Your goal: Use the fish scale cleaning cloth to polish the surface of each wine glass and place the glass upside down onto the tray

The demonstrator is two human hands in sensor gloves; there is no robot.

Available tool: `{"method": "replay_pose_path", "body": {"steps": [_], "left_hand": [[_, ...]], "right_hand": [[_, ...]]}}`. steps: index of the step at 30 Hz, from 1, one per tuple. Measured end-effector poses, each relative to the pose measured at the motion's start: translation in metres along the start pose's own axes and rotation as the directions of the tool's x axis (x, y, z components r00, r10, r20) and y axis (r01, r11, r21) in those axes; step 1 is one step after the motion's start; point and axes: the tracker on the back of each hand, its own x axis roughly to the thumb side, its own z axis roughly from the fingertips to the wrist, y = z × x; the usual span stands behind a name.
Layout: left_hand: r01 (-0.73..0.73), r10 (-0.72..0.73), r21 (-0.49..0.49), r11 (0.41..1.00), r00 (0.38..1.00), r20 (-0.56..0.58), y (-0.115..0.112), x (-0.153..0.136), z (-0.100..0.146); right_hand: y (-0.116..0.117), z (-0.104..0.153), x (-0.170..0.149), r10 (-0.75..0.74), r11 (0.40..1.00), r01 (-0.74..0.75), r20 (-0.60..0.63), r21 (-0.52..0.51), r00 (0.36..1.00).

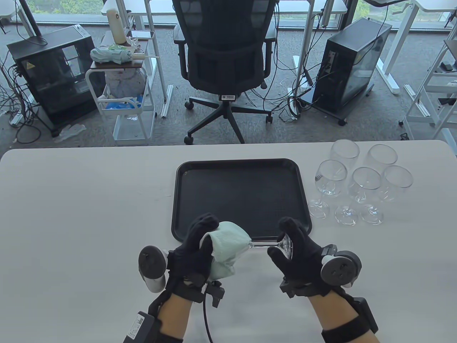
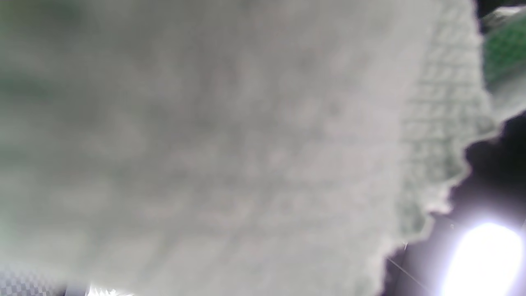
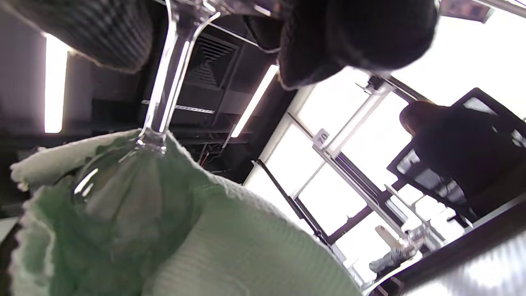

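- Table view: the left hand (image 1: 198,246) is gripping the cleaning cloth (image 1: 225,250) wrapped round the bowl of a wine glass (image 1: 266,244) lying sideways over the tray's (image 1: 242,193) near edge, while the right hand (image 1: 296,255) is pinching its foot. Five glasses (image 1: 360,185) are waiting upright beside the tray, which is holding none.
- Left wrist view: blurred cloth (image 2: 246,144) is filling the frame, hiding the fingers.
- Right wrist view: the stem (image 3: 168,74) is running into the cloth-wrapped bowl, gloved fingers (image 3: 353,33) curling at the foot.

Tray (image 1: 241,168) at table (image 1: 71,214) centre; five glasses (image 1: 360,185) right of tray; held glass (image 1: 266,244) before tray
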Motion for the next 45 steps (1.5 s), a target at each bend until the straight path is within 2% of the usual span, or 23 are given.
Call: {"method": "replay_pose_path", "body": {"steps": [1, 3, 4, 6, 7, 10, 11, 13, 15, 18, 22, 24, 27, 29, 32, 34, 35, 38, 39, 41, 42, 44, 45], "left_hand": [[0.012, -0.012, 0.004, 1.000, 1.000, 0.025, -0.001, 0.002, 0.000], [0.065, -0.066, 0.012, 0.998, 0.996, 0.057, 0.001, 0.004, -0.001], [0.075, -0.076, 0.012, 0.997, 0.995, 0.061, 0.002, 0.005, -0.001], [0.054, -0.054, -0.011, 0.998, 0.997, 0.052, 0.004, 0.004, -0.002], [0.051, -0.051, -0.001, 0.999, 0.998, 0.035, 0.006, 0.001, -0.002], [-0.029, 0.029, -0.020, 0.999, 0.999, -0.029, 0.006, -0.006, -0.002], [-0.043, 0.042, -0.027, 0.999, 0.999, -0.035, 0.006, -0.007, -0.002], [-0.026, 0.025, -0.009, 1.000, 0.999, -0.028, 0.004, -0.006, -0.001], [-0.004, 0.004, 0.002, 1.000, 1.000, 0.012, 0.002, -0.003, -0.001], [0.078, -0.079, 0.011, 0.997, 0.995, 0.053, 0.003, 0.003, -0.001], [0.055, -0.055, 0.009, 0.998, 0.998, 0.036, 0.004, 0.001, -0.001], [-0.018, 0.018, 0.011, 1.000, 1.000, 0.002, 0.004, -0.001, -0.001], [-0.054, 0.054, 0.002, 0.999, 0.998, -0.010, 0.004, -0.003, -0.001], [-0.041, 0.041, -0.004, 0.999, 0.999, -0.003, 0.004, -0.003, -0.001], [-0.018, 0.017, 0.009, 1.000, 0.999, 0.040, 0.000, -0.001, 0.000], [0.045, -0.045, 0.000, 0.999, 0.997, 0.064, 0.001, 0.002, 0.000], [0.049, -0.049, 0.005, 0.999, 0.996, 0.070, 0.002, 0.002, -0.001], [0.023, -0.022, -0.008, 1.000, 0.998, 0.051, 0.004, 0.001, -0.002], [0.003, -0.003, 0.012, 1.000, 0.999, 0.033, 0.005, 0.000, -0.002], [-0.031, 0.031, 0.001, 1.000, 0.999, 0.020, 0.006, -0.002, -0.002], [-0.022, 0.022, -0.003, 1.000, 1.000, 0.018, 0.007, -0.002, -0.002], [-0.030, 0.029, 0.007, 1.000, 0.999, 0.026, 0.005, -0.001, -0.001], [-0.012, 0.012, 0.008, 1.000, 1.000, 0.026, 0.004, 0.001, -0.001]], "right_hand": [[0.001, 0.000, -0.004, -0.098, 0.995, 0.099, -0.125, 0.008, 0.987], [0.003, 0.001, -0.007, -0.181, 0.976, 0.205, -0.262, 0.067, 0.948], [0.003, 0.001, -0.007, -0.183, 0.976, 0.206, -0.242, 0.075, 0.953], [0.003, 0.000, -0.003, -0.088, 0.991, 0.102, -0.149, 0.085, 0.985], [0.003, 0.001, 0.001, -0.006, 0.996, 0.010, -0.046, 0.084, 0.999], [0.000, 0.001, 0.010, 0.287, 0.957, -0.289, 0.234, -0.026, 0.929], [0.000, 0.001, 0.010, 0.312, 0.949, -0.311, 0.246, -0.046, 0.918], [0.002, 0.001, 0.004, 0.198, 0.980, -0.193, 0.164, -0.046, 0.966], [0.005, 0.000, -0.003, 0.019, 1.000, -0.018, 0.006, -0.006, 1.000], [0.007, 0.001, -0.010, -0.155, 0.982, 0.179, -0.262, 0.067, 0.952], [0.001, -0.001, -0.002, -0.010, 0.998, 0.013, -0.044, 0.068, 0.999], [-0.002, -0.002, 0.006, 0.162, 0.984, -0.172, 0.154, 0.050, 0.975], [-0.003, -0.001, 0.013, 0.257, 0.965, -0.259, 0.244, -0.023, 0.935], [-0.002, -0.001, 0.011, 0.187, 0.982, -0.187, 0.197, -0.019, 0.962], [-0.002, -0.002, 0.003, 0.029, 0.999, -0.029, -0.010, 0.025, 1.000], [0.000, 0.000, -0.002, -0.119, 0.987, 0.138, -0.207, 0.079, 0.971], [0.000, 0.000, -0.003, -0.150, 0.982, 0.170, -0.208, 0.084, 0.967], [-0.001, 0.000, 0.004, -0.029, 0.996, 0.037, -0.084, 0.085, 0.996], [0.000, 0.000, 0.008, 0.047, 0.996, -0.049, 0.030, 0.071, 0.998], [-0.001, 0.000, 0.015, 0.278, 0.958, -0.286, 0.219, 0.007, 0.935], [-0.001, 0.000, 0.017, 0.329, 0.942, -0.334, 0.256, -0.025, 0.909], [0.000, 0.000, 0.015, 0.273, 0.962, -0.272, 0.230, -0.035, 0.934], [0.001, 0.000, 0.011, 0.184, 0.983, -0.184, 0.163, -0.017, 0.969]]}}
